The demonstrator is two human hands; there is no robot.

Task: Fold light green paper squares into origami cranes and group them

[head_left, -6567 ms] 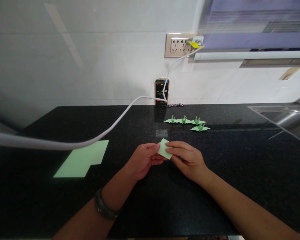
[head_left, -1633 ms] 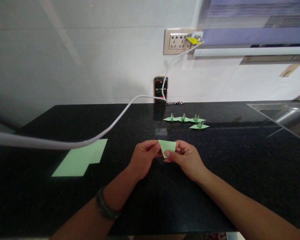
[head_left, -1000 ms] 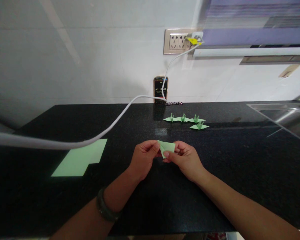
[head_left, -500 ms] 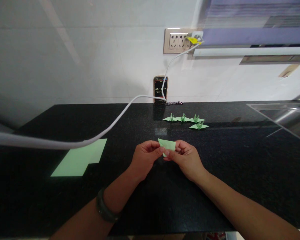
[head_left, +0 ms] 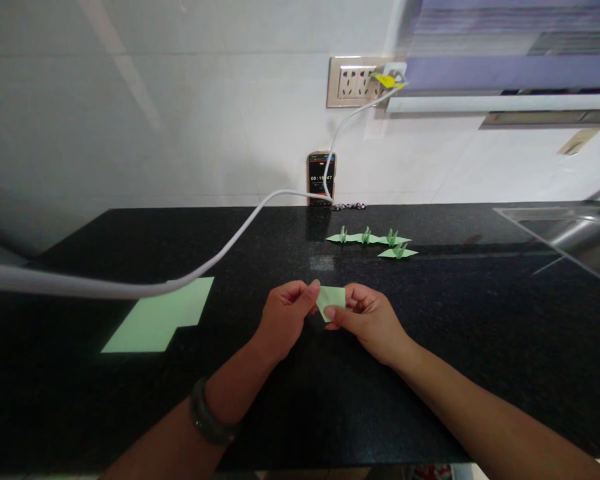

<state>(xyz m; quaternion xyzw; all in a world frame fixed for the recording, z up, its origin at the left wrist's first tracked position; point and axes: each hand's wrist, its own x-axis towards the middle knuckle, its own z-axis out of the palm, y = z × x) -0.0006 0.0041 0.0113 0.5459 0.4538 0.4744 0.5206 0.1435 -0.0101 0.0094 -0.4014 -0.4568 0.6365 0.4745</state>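
Observation:
A small folded piece of light green paper is held between my two hands above the dark counter. My left hand pinches its left corner between thumb and fingers. On the other side, my right hand grips the lower right part, thumb on the front face and fingers behind. The fingers behind the paper are partly hidden. Farther back, several folded green paper cranes stand in a row, and another paper crane sits just in front of the row's right end.
Flat green paper sheets lie at left on the black counter. A white cable runs across the left to the wall socket. A phone showing a timer leans on the wall. The sink is at right.
The folded paper has turned and dropped slightly. My left thumb has shifted from the paper's lower middle up to its left corner, while my right hand keeps its hold.

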